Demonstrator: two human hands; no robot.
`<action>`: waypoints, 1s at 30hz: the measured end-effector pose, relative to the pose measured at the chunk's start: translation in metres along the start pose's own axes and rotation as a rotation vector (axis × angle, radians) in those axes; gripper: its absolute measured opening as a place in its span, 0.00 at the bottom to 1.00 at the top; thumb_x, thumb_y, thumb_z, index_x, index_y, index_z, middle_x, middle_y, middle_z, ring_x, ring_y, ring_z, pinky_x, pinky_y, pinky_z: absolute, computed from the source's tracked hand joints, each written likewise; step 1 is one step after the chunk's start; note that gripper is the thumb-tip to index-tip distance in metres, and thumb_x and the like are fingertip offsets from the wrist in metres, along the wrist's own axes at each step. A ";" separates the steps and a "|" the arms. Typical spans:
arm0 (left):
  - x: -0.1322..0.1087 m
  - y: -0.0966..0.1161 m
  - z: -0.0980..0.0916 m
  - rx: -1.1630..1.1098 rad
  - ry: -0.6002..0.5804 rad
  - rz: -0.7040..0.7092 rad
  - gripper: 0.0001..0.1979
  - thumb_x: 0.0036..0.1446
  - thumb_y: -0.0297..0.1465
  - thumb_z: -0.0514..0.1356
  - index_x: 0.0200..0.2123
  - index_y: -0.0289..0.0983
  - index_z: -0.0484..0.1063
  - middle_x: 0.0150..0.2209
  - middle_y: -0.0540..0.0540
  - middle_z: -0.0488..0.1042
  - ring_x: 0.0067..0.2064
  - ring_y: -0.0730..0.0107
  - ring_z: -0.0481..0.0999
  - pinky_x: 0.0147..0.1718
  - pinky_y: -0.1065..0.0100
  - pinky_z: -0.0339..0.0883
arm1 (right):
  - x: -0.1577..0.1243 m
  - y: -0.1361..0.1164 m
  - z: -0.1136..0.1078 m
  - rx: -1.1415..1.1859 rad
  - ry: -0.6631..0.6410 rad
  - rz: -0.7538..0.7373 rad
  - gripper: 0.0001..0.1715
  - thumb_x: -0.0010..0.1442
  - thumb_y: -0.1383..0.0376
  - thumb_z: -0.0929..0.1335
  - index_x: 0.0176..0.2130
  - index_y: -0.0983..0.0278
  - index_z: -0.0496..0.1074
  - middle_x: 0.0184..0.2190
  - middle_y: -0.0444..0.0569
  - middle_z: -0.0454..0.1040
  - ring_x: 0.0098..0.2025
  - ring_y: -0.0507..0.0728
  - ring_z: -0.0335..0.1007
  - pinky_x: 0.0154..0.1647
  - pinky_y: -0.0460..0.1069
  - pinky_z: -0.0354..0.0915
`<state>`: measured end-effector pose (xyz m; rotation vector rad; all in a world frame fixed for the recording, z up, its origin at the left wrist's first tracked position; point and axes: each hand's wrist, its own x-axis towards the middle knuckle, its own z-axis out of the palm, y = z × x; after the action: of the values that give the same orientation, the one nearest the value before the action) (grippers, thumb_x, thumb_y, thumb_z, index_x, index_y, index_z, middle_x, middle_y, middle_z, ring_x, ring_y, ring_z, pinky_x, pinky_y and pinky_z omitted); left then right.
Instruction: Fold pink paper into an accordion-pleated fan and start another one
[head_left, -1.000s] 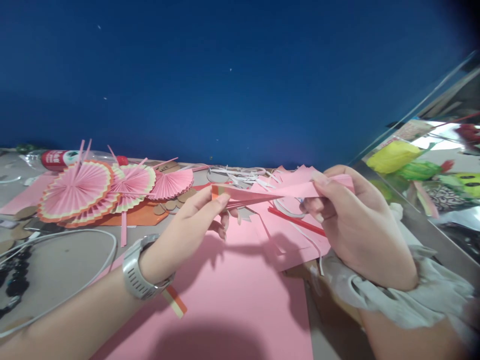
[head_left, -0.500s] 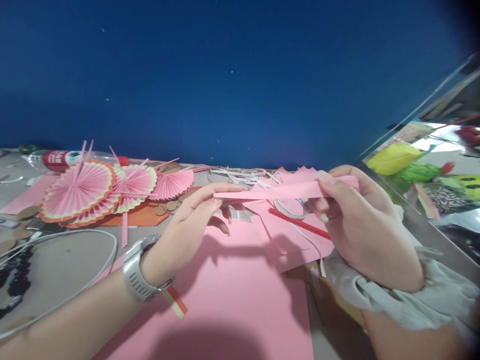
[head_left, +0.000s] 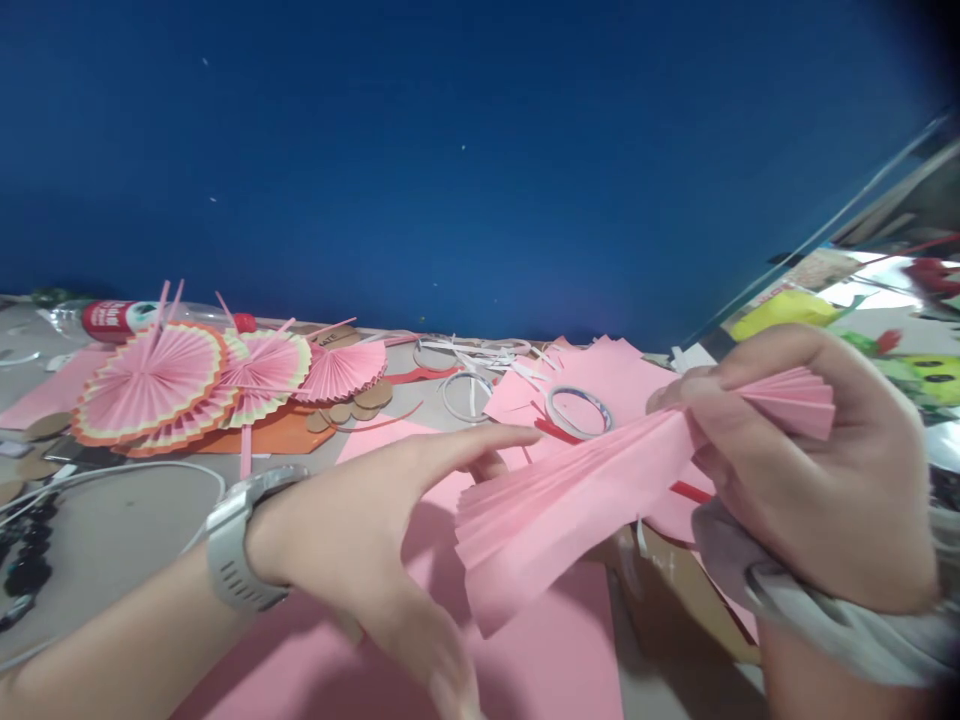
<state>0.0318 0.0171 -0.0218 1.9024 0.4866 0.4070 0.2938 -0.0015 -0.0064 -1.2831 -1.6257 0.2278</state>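
Note:
A pleated pink paper strip (head_left: 555, 500) is pinched in my right hand (head_left: 810, 470), its pleats gathered at the fingers and fanned out toward the left. My left hand (head_left: 390, 530), with a grey watch (head_left: 244, 540) on its wrist, is open beside the fanned end, thumb and fingers apart. It appears to hold nothing. Below both hands lies a large pink sheet (head_left: 555, 640) on the table. Behind the strip sit a roll of tape (head_left: 579, 412) and a red stick (head_left: 555, 430), partly covered.
Finished pink paper fans (head_left: 150, 385) with coloured edges lie at the left, before a plastic bottle (head_left: 116, 320). A white cable (head_left: 187, 465) loops on the table near a black beaded string (head_left: 30, 560). A blue panel (head_left: 450, 170) rises behind. Colourful packets (head_left: 787, 315) are at the right.
My left hand has let go of the strip's left end and opened, moving down. The folded strip now spreads into a fan, tilted down to the left, in my right hand.

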 end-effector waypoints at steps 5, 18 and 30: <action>0.006 0.009 0.022 0.034 0.066 -0.317 0.26 0.46 0.51 0.60 0.43 0.41 0.67 0.34 0.49 0.75 0.30 0.66 0.74 0.23 0.69 0.66 | -0.001 -0.004 0.006 -0.021 -0.153 -0.212 0.07 0.54 0.68 0.68 0.29 0.60 0.64 0.25 0.42 0.68 0.26 0.49 0.65 0.26 0.44 0.62; 0.007 0.011 0.037 0.181 0.114 -0.377 0.21 0.58 0.52 0.46 0.33 0.41 0.63 0.28 0.53 0.71 0.27 0.71 0.69 0.25 0.70 0.57 | 0.004 0.000 0.007 0.001 -0.210 -0.206 0.07 0.55 0.71 0.68 0.30 0.61 0.65 0.24 0.39 0.68 0.21 0.45 0.60 0.24 0.43 0.62; 0.010 0.008 0.042 0.317 0.194 -0.352 0.17 0.66 0.40 0.37 0.33 0.41 0.59 0.29 0.53 0.68 0.29 0.69 0.67 0.30 0.67 0.56 | 0.004 0.004 0.007 -0.015 -0.158 -0.141 0.06 0.54 0.67 0.68 0.30 0.60 0.65 0.22 0.40 0.67 0.23 0.49 0.65 0.23 0.46 0.62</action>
<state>0.0625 -0.0133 -0.0287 2.0343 1.0481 0.2941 0.2910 0.0066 -0.0098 -1.1801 -1.8478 0.2361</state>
